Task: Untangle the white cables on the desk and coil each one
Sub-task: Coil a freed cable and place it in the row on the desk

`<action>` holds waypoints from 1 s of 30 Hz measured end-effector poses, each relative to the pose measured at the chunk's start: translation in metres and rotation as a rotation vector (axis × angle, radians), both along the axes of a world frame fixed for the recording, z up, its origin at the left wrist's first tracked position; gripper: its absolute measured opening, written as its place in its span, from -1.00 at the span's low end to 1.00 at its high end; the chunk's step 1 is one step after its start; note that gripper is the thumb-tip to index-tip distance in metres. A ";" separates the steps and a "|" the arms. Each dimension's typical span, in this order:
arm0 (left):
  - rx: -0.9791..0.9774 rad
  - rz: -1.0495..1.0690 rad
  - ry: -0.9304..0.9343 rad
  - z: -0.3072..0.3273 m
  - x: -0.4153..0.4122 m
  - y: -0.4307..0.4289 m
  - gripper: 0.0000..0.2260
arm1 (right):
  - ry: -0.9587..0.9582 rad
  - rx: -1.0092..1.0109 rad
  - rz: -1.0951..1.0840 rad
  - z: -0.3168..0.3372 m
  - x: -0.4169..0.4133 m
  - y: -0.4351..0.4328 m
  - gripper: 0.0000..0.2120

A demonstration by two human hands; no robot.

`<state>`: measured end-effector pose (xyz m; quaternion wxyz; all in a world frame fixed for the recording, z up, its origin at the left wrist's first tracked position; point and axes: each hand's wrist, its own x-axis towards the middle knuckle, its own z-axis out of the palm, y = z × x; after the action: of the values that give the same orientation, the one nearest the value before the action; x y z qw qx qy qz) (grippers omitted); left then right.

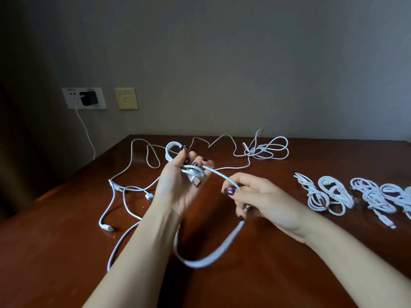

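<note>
Dim, muted indoor light, brighter toward the right and sinking into deep shadow at the left edge and corners. The glossy reddish-brown wooden desk [66, 252] carries faint reflections. Wide-angle distortion bows its far edge. The hanging white cable loop [200, 264] is smeared by motion blur.

Both bare forearms come in from the bottom, wrists pretty straight. Left hand [178, 185] is held upright, palm turned toward the other one, fingers [195, 162] curled over loops of white cable [219, 174]. Right hand [264, 203] sits lower, knuckles up, thumb and index pinching that same cable, I think. Its other fingers are tucked under and kinda blurry.
</note>
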<state>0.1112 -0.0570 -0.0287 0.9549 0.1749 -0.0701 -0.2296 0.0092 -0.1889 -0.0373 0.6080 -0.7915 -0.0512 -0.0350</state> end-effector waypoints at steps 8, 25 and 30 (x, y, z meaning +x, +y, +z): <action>0.497 0.287 -0.269 -0.007 0.005 -0.002 -0.75 | -0.048 -0.551 -0.204 0.000 0.000 -0.005 -0.66; 1.307 0.161 -0.881 -0.018 -0.002 0.003 -0.85 | -0.283 -0.921 -0.170 0.014 -0.010 -0.019 -0.80; 1.398 -0.030 -0.952 -0.020 -0.011 -0.003 -0.66 | -0.394 -0.818 -0.180 0.018 -0.012 -0.023 -0.90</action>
<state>0.1001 -0.0596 -0.0483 0.4922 0.8025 -0.3091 -0.1344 -0.0032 -0.2116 -0.0193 0.2189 -0.9460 -0.1065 -0.2142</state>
